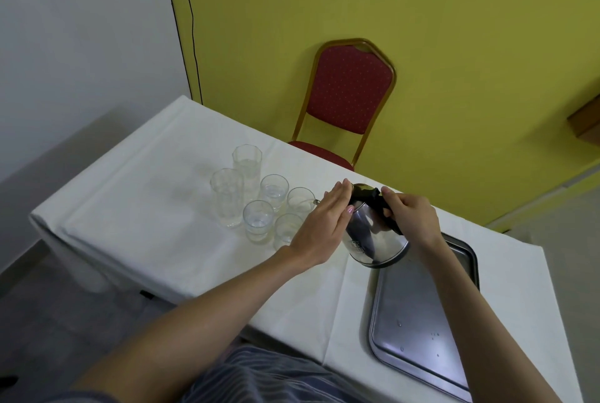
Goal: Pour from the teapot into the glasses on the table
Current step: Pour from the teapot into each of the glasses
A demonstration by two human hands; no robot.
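A steel teapot (373, 237) with a black handle is tilted to the left above the table, its spout over a small glass (300, 199). My right hand (410, 216) grips the black handle. My left hand (319, 224) lies flat against the teapot's lid and side with straight fingers. Several clear glasses stand left of the teapot: two tall ones (227, 196) (246, 165) and small ones (274, 190) (258, 219) (287, 229). Some hold a little water. My left hand partly hides the nearest small glass.
A white cloth covers the table (156, 195). A steel tray (418, 324) with a few drops lies at the right front. A red chair (349, 91) stands behind the table against a yellow wall. The table's left edge drops to a grey floor.
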